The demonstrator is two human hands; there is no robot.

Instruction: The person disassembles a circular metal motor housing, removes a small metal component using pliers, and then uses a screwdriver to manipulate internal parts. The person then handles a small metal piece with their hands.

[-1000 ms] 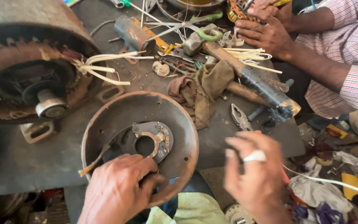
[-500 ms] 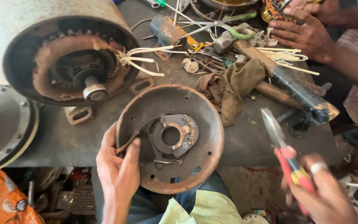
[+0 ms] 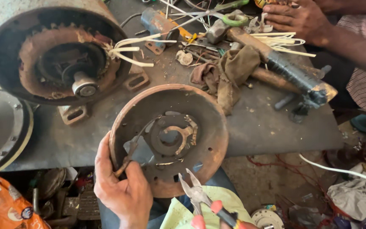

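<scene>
The left hand [image 3: 121, 186] grips the rim of the rusty round cover [image 3: 169, 138] at the surface's near edge, tipping it up to show inside. The right hand is almost hidden; its grip is unclear, but red-handled pliers [image 3: 200, 197] point at the cover.

A motor repair workshop is shown: a rusty motor [image 3: 51, 55], hammers [image 3: 276, 63] and scattered tools are spread over a grimy surface [image 3: 267, 127].
</scene>
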